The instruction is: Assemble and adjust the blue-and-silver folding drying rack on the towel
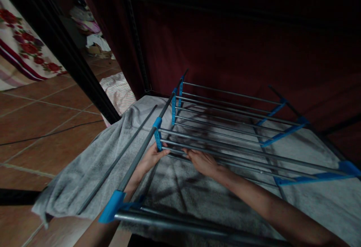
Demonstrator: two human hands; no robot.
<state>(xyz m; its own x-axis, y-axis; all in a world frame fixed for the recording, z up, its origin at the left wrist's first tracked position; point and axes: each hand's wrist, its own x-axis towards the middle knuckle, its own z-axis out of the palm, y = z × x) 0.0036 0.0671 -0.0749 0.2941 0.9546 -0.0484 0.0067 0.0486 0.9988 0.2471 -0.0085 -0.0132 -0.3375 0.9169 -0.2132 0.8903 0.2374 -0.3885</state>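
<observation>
A rack of grey metal tubes with blue plastic joints stands on a grey blanket. My left hand (152,157) is closed around the lower part of a blue bracket (158,138), its thumb lying along the end of a thin metal rod (177,151). To its right, my right hand (201,161) pinches that same rod, fingers curled over it. Above both hands run more parallel rods, joined to blue end pieces (313,176) on the right. The bracket hangs from a thicker side tube (138,157), which ends in a blue corner joint (112,206) near me.
One loose tube (117,158) lies on the grey blanket (87,171) at the left. A dark post (76,58) slants across the left side. Behind the rack hangs a dark red curtain (239,51). A cable (53,131) crosses the tiled floor (31,115).
</observation>
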